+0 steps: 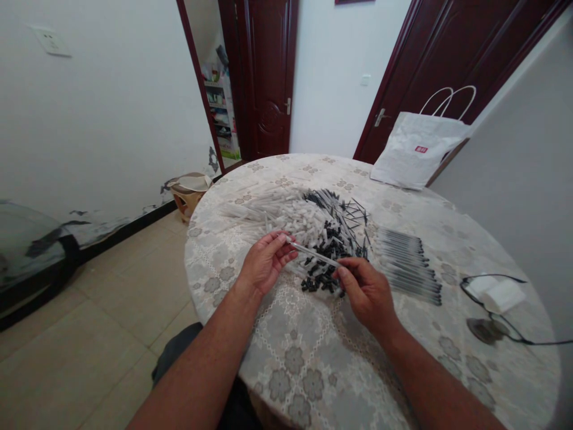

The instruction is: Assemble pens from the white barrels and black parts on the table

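Observation:
A clear, slim pen barrel [314, 254] is stretched between my two hands above the table. My left hand [267, 258] pinches its whitish end between thumb and fingers. At the other end my right hand [364, 289] is closed on the barrel, and its fingers hide that tip. Beneath and beyond my hands lie a heap of clear and white pen parts [273, 209], small black caps [329, 248] and thin dark refills [347, 209]. To the right of my right hand, several pens with dark ends [409, 263] lie side by side in a row.
A patterned cloth covers the round table [290, 358]. Eyeglasses [492, 307], a white tissue pack [501, 294] and a dark round object [487, 330] lie at the right. A white paper bag [418, 149] stands at the back right. A wooden stool [190, 194] is beyond the table's left edge.

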### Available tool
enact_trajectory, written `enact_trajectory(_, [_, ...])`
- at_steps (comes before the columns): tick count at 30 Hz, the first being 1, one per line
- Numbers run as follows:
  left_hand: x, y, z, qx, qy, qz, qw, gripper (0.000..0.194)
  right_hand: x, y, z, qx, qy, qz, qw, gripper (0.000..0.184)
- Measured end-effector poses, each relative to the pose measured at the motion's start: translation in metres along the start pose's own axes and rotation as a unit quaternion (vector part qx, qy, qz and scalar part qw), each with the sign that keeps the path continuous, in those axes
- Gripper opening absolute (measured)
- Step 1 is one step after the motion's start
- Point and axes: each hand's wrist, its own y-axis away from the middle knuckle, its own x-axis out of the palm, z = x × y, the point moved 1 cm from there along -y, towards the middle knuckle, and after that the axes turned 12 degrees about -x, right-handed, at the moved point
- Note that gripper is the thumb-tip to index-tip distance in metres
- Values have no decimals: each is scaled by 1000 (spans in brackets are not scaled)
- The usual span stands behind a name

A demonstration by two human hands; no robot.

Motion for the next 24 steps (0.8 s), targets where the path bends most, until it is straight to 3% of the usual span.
enact_trajectory(10, [1, 3, -2, -3, -9, -2, 1000, 26, -1, -1, 2, 2, 22, -6, 1000, 22])
enact_trajectory(16, [2, 4, -3, 47, -59, -35, 997, 32, -5, 0, -1, -3, 34, -34, 999, 22])
enact_trajectory(24, [1, 1, 2, 72, -134, -23, 988, 34, -4, 0, -2, -7, 31, -36, 999, 23])
